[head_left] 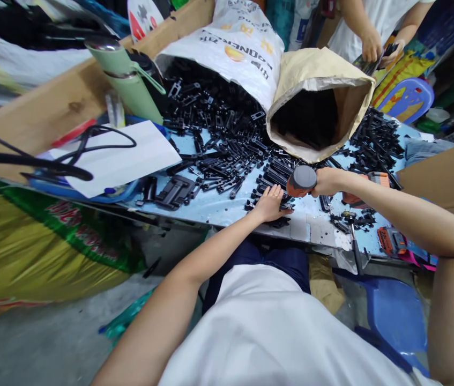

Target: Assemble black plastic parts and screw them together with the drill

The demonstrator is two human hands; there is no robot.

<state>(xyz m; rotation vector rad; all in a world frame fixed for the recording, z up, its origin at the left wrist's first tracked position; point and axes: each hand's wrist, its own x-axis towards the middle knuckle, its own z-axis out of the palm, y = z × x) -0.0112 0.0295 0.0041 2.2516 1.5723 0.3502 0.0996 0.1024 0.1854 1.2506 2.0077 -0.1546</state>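
My left hand (270, 202) lies on the light blue table (218, 206), its fingers pressed down on small black plastic parts (285, 205) near the front edge. My right hand (326, 182) is wrapped round an orange and grey electric screwdriver (301, 181), held upright just above those parts. A large heap of the same black plastic parts (218, 128) spreads behind both hands.
An open tan sack (319, 80) and a white printed sack (243, 48) lie at the back. A green flask (128, 78), white paper (122, 155) and cables sit left. An orange battery (391, 241) rests right. Another person's hands (373, 48) work at the far side.
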